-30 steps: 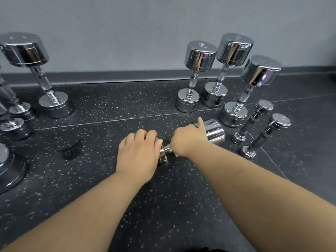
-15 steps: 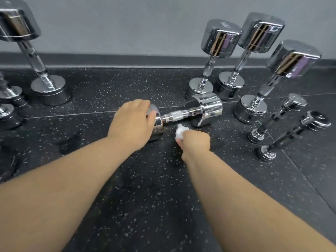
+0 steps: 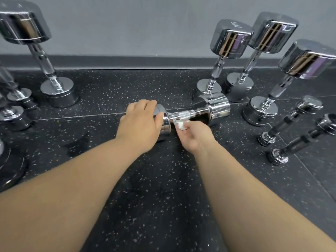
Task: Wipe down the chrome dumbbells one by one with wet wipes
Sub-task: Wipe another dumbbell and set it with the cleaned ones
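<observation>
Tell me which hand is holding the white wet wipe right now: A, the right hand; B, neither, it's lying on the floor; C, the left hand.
A: the right hand pinches the wet wipe just under the handle of the chrome dumbbell lying on its side, while the left hand holds the dumbbell's other end.
</observation>
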Demonstrator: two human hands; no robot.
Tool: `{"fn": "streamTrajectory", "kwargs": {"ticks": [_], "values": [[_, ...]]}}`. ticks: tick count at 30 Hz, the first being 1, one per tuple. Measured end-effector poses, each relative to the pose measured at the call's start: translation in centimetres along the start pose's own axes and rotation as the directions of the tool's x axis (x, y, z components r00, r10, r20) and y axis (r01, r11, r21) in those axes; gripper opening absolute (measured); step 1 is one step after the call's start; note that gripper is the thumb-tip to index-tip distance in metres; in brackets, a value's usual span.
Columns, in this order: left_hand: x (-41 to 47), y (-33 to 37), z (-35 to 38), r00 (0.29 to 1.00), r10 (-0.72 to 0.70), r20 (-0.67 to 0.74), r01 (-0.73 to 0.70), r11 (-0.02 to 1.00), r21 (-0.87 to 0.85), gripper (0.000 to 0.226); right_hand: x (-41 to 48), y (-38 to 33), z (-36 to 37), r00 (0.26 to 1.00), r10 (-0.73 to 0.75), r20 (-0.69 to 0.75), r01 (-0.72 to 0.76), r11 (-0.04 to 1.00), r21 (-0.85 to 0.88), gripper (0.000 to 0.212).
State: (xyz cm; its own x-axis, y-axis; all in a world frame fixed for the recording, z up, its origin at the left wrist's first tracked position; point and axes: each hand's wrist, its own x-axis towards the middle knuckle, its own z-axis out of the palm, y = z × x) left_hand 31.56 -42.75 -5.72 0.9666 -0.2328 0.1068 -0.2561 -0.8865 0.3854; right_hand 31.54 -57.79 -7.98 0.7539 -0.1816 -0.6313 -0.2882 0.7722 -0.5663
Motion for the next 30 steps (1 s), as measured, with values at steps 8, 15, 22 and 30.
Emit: {"fn": "streamTrajectory", "kwargs": {"ticks": [8, 15, 22, 30], "values": [[-2.6, 0.5, -0.2, 0.991, 0.064, -0.120, -0.066, 0.998, -0.007, 0.037, -2.8, 1.4, -1.0, 0.989, 0.141, 0.050, -0.129, 0.975, -0.183, 0.023], [-4.8, 1.7, -1.3, 0.994, 0.032, -0.109, -0.046, 0.990, -0.134, 0.028, -8.4, -2.2, -0.3, 0.909, -0.386, 0.157, 0.327, 0.424, -0.845, 0.023], [-6.8, 2.2, -0.4, 0.984, -0.161, 0.082, 0.178, 0.932, -0.314, 0.051, -10.6, -0.1, -2.0, 0.940, -0.299, 0.164, 0.264, 0.335, -0.905, 0.031], [-7.4, -0.7, -1.5, 0.919, -0.138, 0.369, 0.285, 0.879, -0.383, 0.127, -11.5, 0.4, -2.3, 0.876, -0.391, 0.283, 0.417, 0.319, -0.851, 0.030]]}}
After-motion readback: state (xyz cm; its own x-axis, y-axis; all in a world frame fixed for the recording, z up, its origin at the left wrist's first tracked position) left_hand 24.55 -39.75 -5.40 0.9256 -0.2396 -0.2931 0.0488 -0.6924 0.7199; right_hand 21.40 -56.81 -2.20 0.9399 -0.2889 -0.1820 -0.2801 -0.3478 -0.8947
